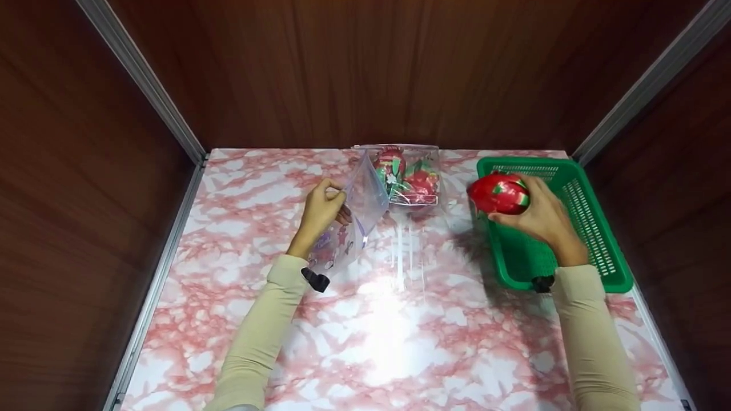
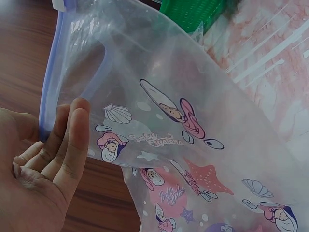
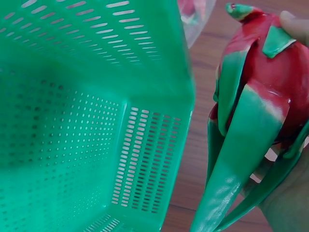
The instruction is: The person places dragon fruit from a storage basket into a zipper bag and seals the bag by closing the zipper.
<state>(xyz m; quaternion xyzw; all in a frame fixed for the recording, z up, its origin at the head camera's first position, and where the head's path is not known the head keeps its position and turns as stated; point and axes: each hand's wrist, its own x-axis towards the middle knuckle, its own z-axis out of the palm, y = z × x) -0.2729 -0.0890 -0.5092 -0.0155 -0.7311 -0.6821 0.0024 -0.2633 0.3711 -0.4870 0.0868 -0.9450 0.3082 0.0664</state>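
My left hand (image 1: 323, 210) pinches the rim of a clear zip bag (image 2: 159, 58) with a lilac seal and printed shells and starfish. The bag's mouth gapes toward the right, and no contents show inside it. My right hand (image 1: 542, 214) grips a red dragon fruit (image 1: 498, 193) with glossy green scales, over the left rim of a green basket (image 1: 597, 228). In the right wrist view, the dragon fruit (image 3: 270, 87) is beside the basket wall, long green scales hanging down. Part of my right hand is hidden behind it.
Behind the held bag, a second clear zip bag (image 1: 438, 165) contains red-and-green fruits and lies near the back wall (image 1: 365, 74). The basket stands at the right, its visible floor bare. Wooden panels border the pink-and-white marbled table (image 1: 342, 354) at the left, back and right.
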